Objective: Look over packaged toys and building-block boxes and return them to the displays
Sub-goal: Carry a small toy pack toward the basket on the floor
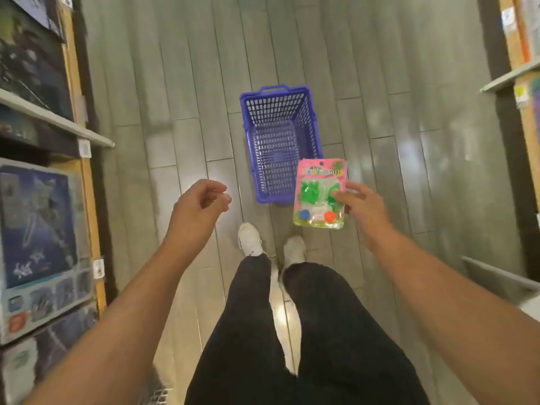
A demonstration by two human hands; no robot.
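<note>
A pink blister-packed toy (pixel 318 194) with green pieces and a blue and an orange ball is held upright over the aisle floor. My right hand (pixel 362 206) pinches its right edge, thumb on the front. My left hand (pixel 201 201) hovers to the left with fingers loosely curled and holds nothing. A blue plastic shopping basket (pixel 280 112) stands on the floor just beyond the toy; I see nothing inside it.
Shelves on the left carry dark blue building-block boxes (pixel 38 244). More shelves with boxes (pixel 523 39) line the right side. A grey shelf edge (pixel 496 276) juts in at lower right. My legs and white shoes (pixel 249 238) stand on the wooden-plank floor.
</note>
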